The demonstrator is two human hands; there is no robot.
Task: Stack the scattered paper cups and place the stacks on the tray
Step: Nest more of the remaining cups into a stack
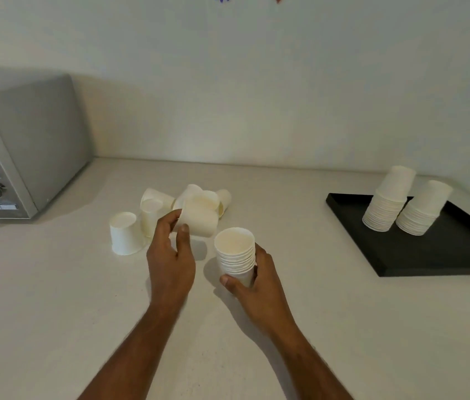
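Observation:
My left hand grips a single white paper cup, tilted on its side just above the counter. My right hand holds a short stack of nested white cups upside down, a little to the right of that cup. Behind my left hand lie several loose cups, some on their sides, and one cup stands upside down at the left. At the right, a black tray carries two tall leaning cup stacks.
A silver microwave stands at the left edge of the white counter, against the pale wall. The tray sits near the counter's right end, reaching out of frame.

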